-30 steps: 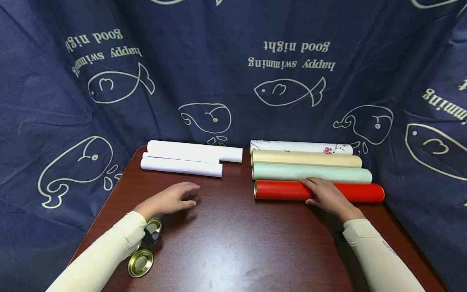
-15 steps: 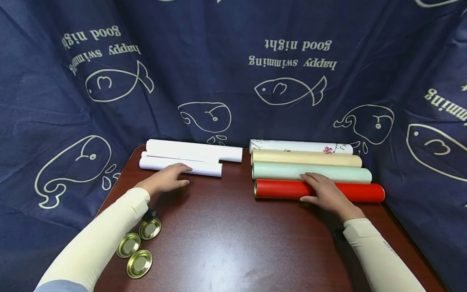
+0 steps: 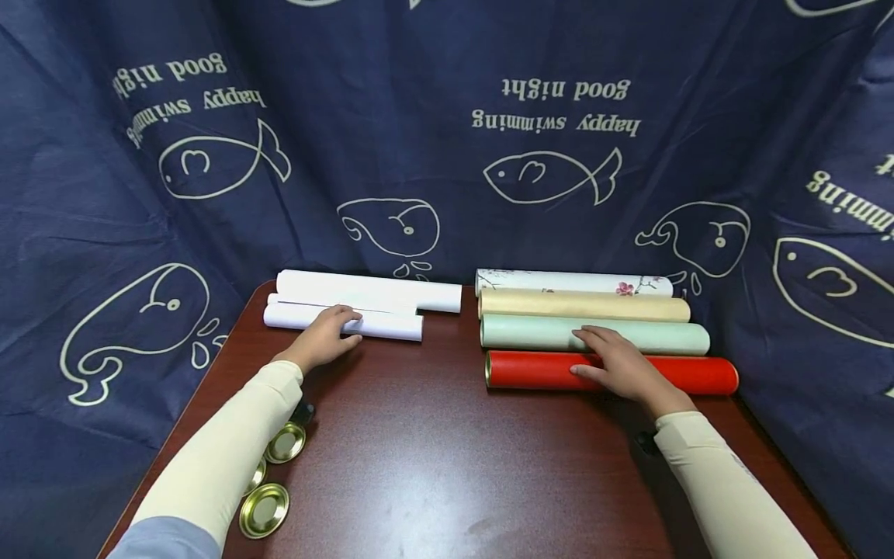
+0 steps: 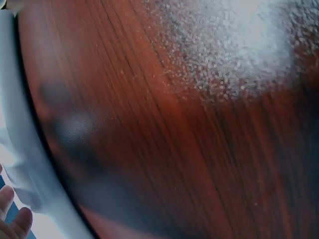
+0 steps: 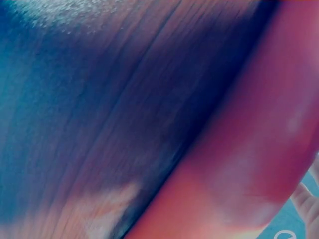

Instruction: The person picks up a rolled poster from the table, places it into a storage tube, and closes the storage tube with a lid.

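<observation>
My left hand [image 3: 323, 338] reaches over the nearest white paper roll [image 3: 380, 324], fingers stretched forward and thumb pointing right. In the left wrist view this white roll [image 4: 30, 129] runs along the left side, with fingertips [image 4: 21, 221] showing at the corner. My right hand [image 3: 624, 366] lies across a red tube [image 3: 534, 370] with a gold-rimmed end. Its fingers extend over a pale green tube [image 3: 527, 331] behind, and its thumb is over the red one. In the right wrist view the red tube [image 5: 249, 134] fills the right side.
Behind the front roll lie more white rolls [image 3: 370, 290]. A beige tube [image 3: 587, 303] and a flower-printed white tube [image 3: 559, 281] lie behind the green one. Several round gold lids [image 3: 265, 511] sit near my left forearm. A blue curtain [image 3: 447, 116] closes off the back.
My left hand has moved forward from over the bare table to the white rolls. My right hand's fingers have moved from the red tube onto the green one. The red tube sits slightly nearer me.
</observation>
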